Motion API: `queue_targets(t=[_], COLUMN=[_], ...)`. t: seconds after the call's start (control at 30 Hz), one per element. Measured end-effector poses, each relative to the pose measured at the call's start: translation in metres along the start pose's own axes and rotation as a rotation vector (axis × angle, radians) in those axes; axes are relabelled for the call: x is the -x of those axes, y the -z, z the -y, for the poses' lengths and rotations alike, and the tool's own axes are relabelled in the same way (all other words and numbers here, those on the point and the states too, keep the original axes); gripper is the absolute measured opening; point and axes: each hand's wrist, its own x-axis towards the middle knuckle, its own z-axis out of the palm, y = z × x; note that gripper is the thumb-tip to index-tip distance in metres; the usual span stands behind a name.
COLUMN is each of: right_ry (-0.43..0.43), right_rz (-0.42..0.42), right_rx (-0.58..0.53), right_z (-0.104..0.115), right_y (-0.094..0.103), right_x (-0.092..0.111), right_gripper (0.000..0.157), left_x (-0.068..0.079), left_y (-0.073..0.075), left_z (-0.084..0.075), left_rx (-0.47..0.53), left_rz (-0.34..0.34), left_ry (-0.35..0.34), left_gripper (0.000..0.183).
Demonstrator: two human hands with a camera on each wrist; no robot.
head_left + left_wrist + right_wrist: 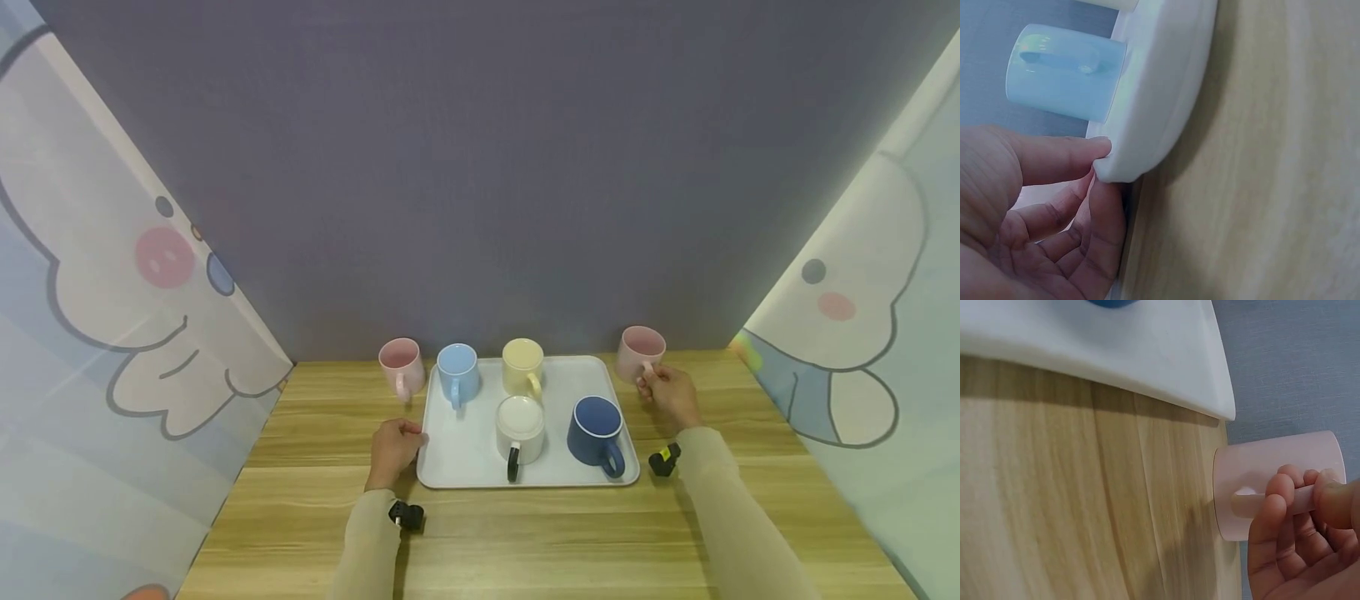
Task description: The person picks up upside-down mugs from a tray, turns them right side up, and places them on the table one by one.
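Head view: we see the tray (pixel 465 454) at lower centre of the frame, long axis running left to right. Four mugs stand upright on it: light blue mug (pixel 459 379), yellow mug (pixel 521 371), white mug (pixel 519 432) and navy mug (pixel 588 437). Two stand off it on the table (pixel 525 542): the left pink mug (pixel 401 367), beside the tray's upper-left corner, and the right pink mug (pixel 632 361), beside its upper-right corner.

We judge the work part-done: four mugs are on the tray, two are not. The right pink mug appears unlifted.

Our hands are well apart. The right hand (pixel 672 396) pinches the right pink mug's handle, which points toward the lower edge of the frame; the mug's axis is vertical, mouth up. The left hand (pixel 393 452) pinches the tray's left rim, thumb on top; we cannot tell whether that end is raised.
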Motion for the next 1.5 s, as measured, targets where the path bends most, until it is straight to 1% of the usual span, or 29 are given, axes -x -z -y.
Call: queue_targets(t=[0.13, 0.27, 0.33, 0.43, 0.57, 0.63, 0.7, 0.83, 0.9, 1.0, 1.07, 1.13, 1.2, 1.3, 1.5], right_ry=[0.014, 0.007, -0.011, -0.037, -0.075, -0.069, -0.047, 0.006, 0.023, 0.054, 0.082, 0.114, 0.147, 0.181, 0.214], right_rz=[0.01, 0.024, 0.017, -0.028, -0.124, -0.154, -0.155, -0.094, -0.046, 0.05, 0.11, 0.151, 0.174, 0.191, 0.215], right_rx=[0.017, 0.033, 0.034, 0.067, 0.075, 0.068, 0.07, 0.101, 0.138, 0.181, 0.216, 0.253, 0.294, 0.325, 0.307], right_z=[-0.001, 0.001, 0.002, 0.005, 0.009, 0.01, 0.011, 0.015, 0.017, 0.019, 0.018, 0.016, 0.012, 0.006, 0.0], right_y=[0.002, 0.004, 0.005, 0.005, 0.003, 0.001, -0.001, -0.004, -0.005, -0.007, -0.009, -0.012, -0.014, -0.016, -0.017], right_x=[-0.001, 0.001, 0.002, 0.007, 0.015, 0.02, 0.024, 0.036, 0.043, 0.053, 0.059, 0.063, 0.068, 0.074, 0.088], right_gripper=[0.037, 0.039, 0.041, 0.046, 0.05, 0.049, 0.045, 0.039, 0.037, 0.036, 0.033, 0.028, 0.023, 0.019, 0.015], left_x=[0.001, 0.0, -0.001, 0.0, 0.0, 0.0, 0.0, -0.001, -0.001, -0.002, -0.002, -0.002, -0.003, -0.003, -0.003], left_y=[0.0, -0.001, -0.001, -0.001, -0.001, -0.002, -0.001, -0.001, 0.0, 0.0, 0.0, 0.0, 0.0, 0.0, 0.0], left_z=[-0.001, 0.0, 0.001, 0.001, 0.001, 0.001, 0.001, 0.002, 0.002, 0.002, 0.002, 0.002, 0.002, 0.001, 0.0], left_rx=[0.007, 0.002, -0.001, 0.004, 0.014, 0.013, 0.011, 0.011, 0.013, 0.015, 0.015, 0.013, 0.01, 0.005, 0.01], left_rz=[0.0, -0.005, -0.004, 0.003, 0.019, 0.021, 0.014, 0.003, 0.002, 0.009, 0.012, 0.013, 0.012, 0.011, 0.01], left_ry=[-0.008, -0.022, -0.024, -0.017, 0.007, 0.011, 0.007, 0.0, -0.004, -0.001, 0.002, 0.007, 0.011, 0.011, 0.013], left_gripper=[0.012, 0.012, 0.012, 0.012, 0.012, 0.012, 0.012, 0.012, 0.012, 0.012, 0.012, 0.012, 0.012, 0.013, 0.013])
